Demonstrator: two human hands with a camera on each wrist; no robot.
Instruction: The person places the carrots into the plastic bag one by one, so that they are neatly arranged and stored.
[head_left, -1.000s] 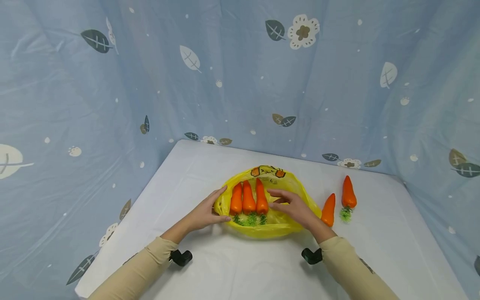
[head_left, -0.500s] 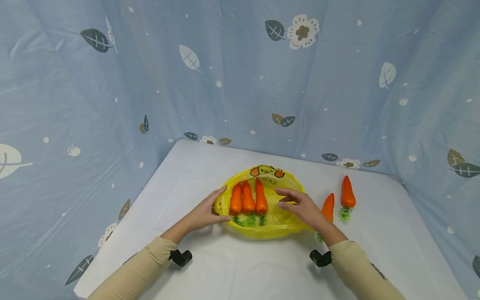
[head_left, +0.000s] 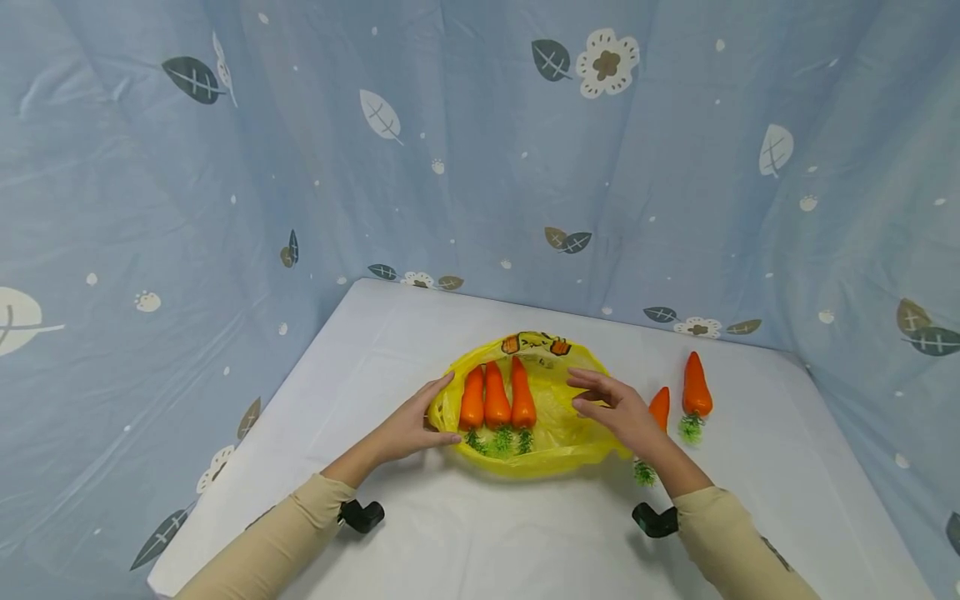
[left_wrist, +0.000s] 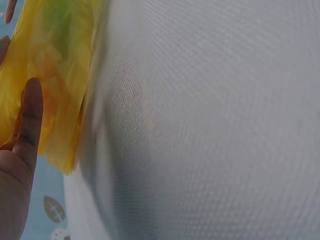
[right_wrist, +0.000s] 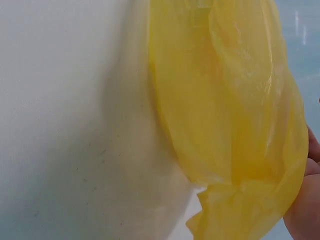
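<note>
Three orange carrots (head_left: 497, 396) with green tops lie side by side in the left half of a yellow plastic bag (head_left: 551, 408), whose mouth is spread wide. At the bag's left end my left hand (head_left: 414, 423) touches its side, thumb in front and fingers behind. In the left wrist view the straight thumb (left_wrist: 33, 107) rests along the yellow plastic (left_wrist: 65, 100). My right hand (head_left: 618, 408) hovers over the bag's right end, fingers bent loosely and nothing between them. The right wrist view shows the bag's side (right_wrist: 225, 100) in front of part of that hand (right_wrist: 305, 200).
Right of the bag lies a loose carrot (head_left: 697, 385). Another carrot (head_left: 660, 406) is partly hidden behind my right forearm, its green top (head_left: 644, 472) showing below. Black wrist cameras (head_left: 655, 520) hang under both sleeves. A patterned blue curtain (head_left: 480, 167) surrounds the white table (head_left: 465, 533).
My right hand has moved right, away from the carrots in the bag and toward its right end. The bag's right rim has drawn in a little. My left hand has stayed put.
</note>
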